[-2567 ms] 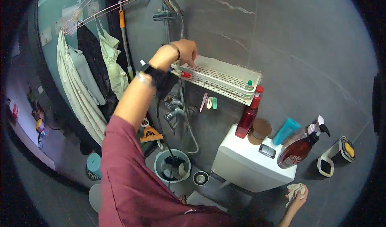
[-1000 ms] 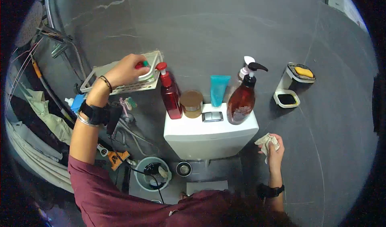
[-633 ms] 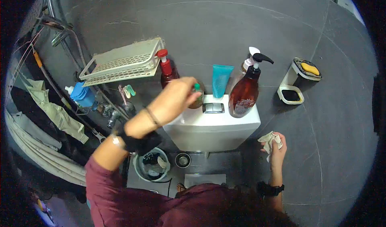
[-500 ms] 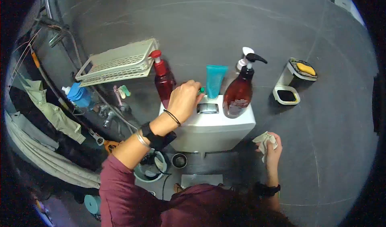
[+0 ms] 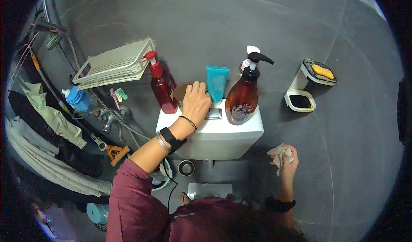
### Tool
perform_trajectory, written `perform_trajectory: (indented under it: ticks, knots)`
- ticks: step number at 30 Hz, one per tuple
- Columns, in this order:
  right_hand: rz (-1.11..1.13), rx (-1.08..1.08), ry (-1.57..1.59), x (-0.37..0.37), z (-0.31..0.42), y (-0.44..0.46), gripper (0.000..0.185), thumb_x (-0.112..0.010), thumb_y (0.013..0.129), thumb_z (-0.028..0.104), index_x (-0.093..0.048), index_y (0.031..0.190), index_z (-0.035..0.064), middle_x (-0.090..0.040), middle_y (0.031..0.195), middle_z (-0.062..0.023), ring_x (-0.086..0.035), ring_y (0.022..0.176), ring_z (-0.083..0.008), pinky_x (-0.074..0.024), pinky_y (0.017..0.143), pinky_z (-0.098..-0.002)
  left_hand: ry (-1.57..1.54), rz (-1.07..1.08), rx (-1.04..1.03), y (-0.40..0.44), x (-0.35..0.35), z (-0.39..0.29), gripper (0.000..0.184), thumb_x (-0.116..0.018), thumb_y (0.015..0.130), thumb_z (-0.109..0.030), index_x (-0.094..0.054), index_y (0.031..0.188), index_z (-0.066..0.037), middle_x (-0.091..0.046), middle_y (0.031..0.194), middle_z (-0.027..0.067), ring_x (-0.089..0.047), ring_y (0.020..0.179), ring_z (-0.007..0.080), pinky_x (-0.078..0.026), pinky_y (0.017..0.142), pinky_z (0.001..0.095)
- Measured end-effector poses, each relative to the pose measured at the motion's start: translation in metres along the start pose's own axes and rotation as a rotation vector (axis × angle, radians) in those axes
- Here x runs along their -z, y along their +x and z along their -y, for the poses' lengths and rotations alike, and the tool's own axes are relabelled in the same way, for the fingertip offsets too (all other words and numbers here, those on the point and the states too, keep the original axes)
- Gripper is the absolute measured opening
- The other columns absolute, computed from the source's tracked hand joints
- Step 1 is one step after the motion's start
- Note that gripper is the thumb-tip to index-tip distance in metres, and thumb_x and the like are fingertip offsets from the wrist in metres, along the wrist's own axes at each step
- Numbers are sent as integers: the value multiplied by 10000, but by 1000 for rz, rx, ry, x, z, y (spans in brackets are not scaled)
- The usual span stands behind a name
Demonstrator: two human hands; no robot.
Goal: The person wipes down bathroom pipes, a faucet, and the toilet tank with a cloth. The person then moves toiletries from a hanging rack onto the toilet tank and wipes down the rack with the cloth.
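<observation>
My left hand [image 5: 196, 102] is over the top of the white cistern [image 5: 212, 145], its fingers curled together and hiding what they grip. A brown round object [image 5: 180, 93] shows just left of these fingers; whether they touch it I cannot tell. Left of it stands a dark red pump bottle [image 5: 163, 90]. An upright teal tube [image 5: 217, 83] is just right of my fingers, beside a brown pump bottle [image 5: 242, 97] with a black pump. The metal flush button [image 5: 213, 114] is partly covered by my hand. My right hand [image 5: 290, 159] grips a crumpled beige cloth [image 5: 281, 154], right of the cistern.
A white-topped pump bottle [image 5: 246, 64] stands behind the brown one. On the left wall are a wire-like shelf [image 5: 113, 66] and taps [image 5: 111, 117]. A holder with a yellow soap [image 5: 322, 72] is on the right. A metal bowl [image 5: 186, 168] sits below.
The whole view has shifted left slightly. My left hand has moved a little right over the cistern; the green item at its fingertips is now hidden, and the brown round object shows. My right hand keeps the cloth.
</observation>
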State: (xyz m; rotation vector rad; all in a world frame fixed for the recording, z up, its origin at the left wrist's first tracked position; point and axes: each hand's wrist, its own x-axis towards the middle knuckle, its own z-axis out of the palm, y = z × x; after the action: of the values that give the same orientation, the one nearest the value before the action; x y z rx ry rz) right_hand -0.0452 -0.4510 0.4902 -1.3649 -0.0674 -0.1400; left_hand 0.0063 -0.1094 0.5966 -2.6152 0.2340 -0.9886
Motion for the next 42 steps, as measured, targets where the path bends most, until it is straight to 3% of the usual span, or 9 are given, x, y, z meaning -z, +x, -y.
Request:
perform_trajectory:
  ticks: [8,11,14,16,26,30,33,37,42]
  knots:
    - [14,-8,8,-1,-6,7,234,-427,884,73,-463,1111,29,-597,925,-163,-650,693,-227,-566,520,-309,-10,12,4,-3,2,3,121,-543,720,-125,-634,731,-46,-486,818,86,-465,866,238,-353,710,344]
    - [24,-7,1,-2,-3,7,231,-433,887,77,-463,1111,35,-598,922,-156,-649,690,-225,-564,520,-307,-77,53,14,-5,12,5,136,-554,732,-118,-605,835,-44,-481,836,97,-465,857,255,-358,706,355]
    - [22,-7,0,0,-8,9,229,-434,887,76,-465,1111,37,-598,916,-150,-646,685,-220,-562,520,-305,-317,4,107,-3,13,22,192,-549,754,-55,-537,943,-26,-486,875,136,-468,858,301,-375,729,391]
    - [25,-7,-4,1,-12,9,228,-433,888,74,-466,1110,37,-597,914,-147,-644,684,-217,-560,519,-304,-510,-138,203,-1,9,41,345,-543,649,59,-500,986,2,-501,897,161,-472,856,333,-388,755,409]
    - [44,28,-18,-6,-9,15,274,-441,868,78,-458,1133,10,-570,906,-159,-629,680,-236,-555,495,-315,-253,184,165,-4,7,57,336,-674,569,-30,-542,874,14,-534,956,194,-514,885,330,-433,801,390]
    - [196,28,12,-10,13,26,304,-487,871,84,-423,1162,20,-561,990,-173,-637,740,-265,-563,531,-326,-520,-86,300,-23,60,41,380,-608,681,15,-512,1047,-4,-462,1051,189,-463,959,355,-419,855,402]
    - [391,90,113,-30,32,30,442,-555,851,189,-345,1206,31,-519,1093,-189,-623,826,-283,-569,619,-354,-698,-220,384,-58,102,34,358,-588,762,-17,-501,1109,-22,-453,1091,164,-453,1030,347,-411,877,386]
    - [598,266,66,-94,66,15,401,-584,821,109,-373,1150,19,-437,1193,-187,-540,1011,-266,-548,739,-356,-689,-343,660,-114,144,40,207,-594,765,-29,-600,972,-20,-542,1019,140,-539,968,310,-435,848,366]
    - [757,434,-106,-186,85,10,314,-553,833,37,-427,1118,2,-487,1132,-147,-520,1004,-211,-479,831,-329,-624,-510,877,-165,164,92,151,-550,774,-5,-610,912,-20,-538,960,139,-550,921,305,-439,816,356]
